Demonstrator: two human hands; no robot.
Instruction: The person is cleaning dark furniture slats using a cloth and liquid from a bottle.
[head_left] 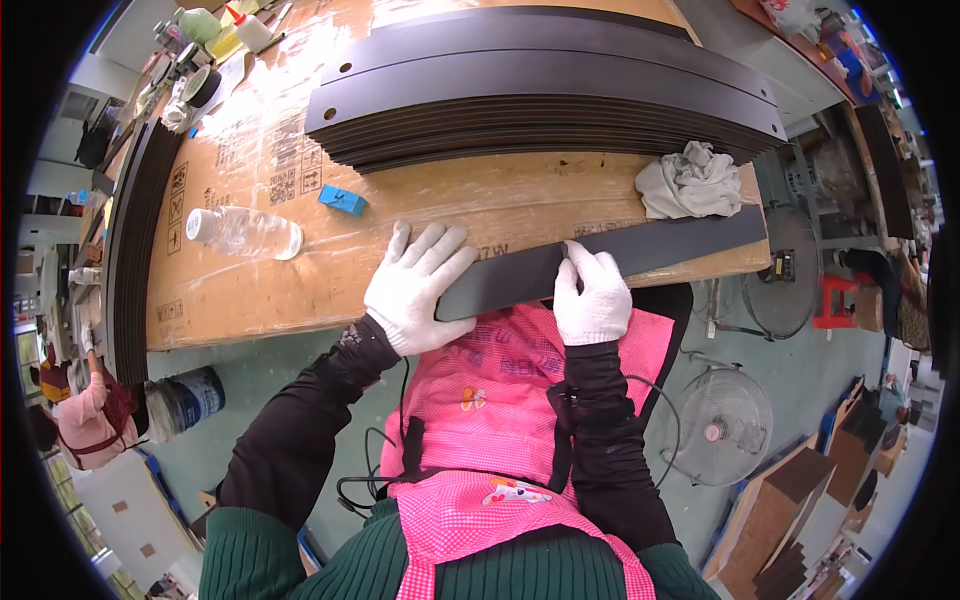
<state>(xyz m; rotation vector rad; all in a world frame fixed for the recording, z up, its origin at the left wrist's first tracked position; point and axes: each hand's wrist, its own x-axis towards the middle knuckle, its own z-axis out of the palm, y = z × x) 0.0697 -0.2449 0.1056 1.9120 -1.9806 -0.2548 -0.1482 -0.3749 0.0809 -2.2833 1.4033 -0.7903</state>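
The fingers [428, 243] of the gloved left hand [415, 285] are well spread and laid flat, with the thumb out along the near side; the palm presses at the left end of a long dark strip [500, 283] without closing round it. The gloved right hand [592, 300] bends its index finger and thumb close together over the strip's middle; whether they pinch its edge or something small cannot be told.

The strip lies along the near edge of the cardboard-covered tabletop [330, 290], close to the pink apron [480, 400], its far end pointing to two o'clock from the right hand. It looks thin, flat and fairly stiff, probably light for its length. Its smooth face may slide under fabric gloves and could mark or scratch, so the long edges seem the best hold, one hand near each end to keep it from swinging or bowing.

At one o'clock from the right hand a crumpled white cloth [690, 182] sits right by the strip; toward twelve rises a stack of dark panels [540, 75], holes at their ends. From the left hand, a small blue block [342, 200] lies between ten and eleven o'clock, a clear bottle [250, 235] on its side between nine and ten, and a second stack [135, 250] farther off at nine.
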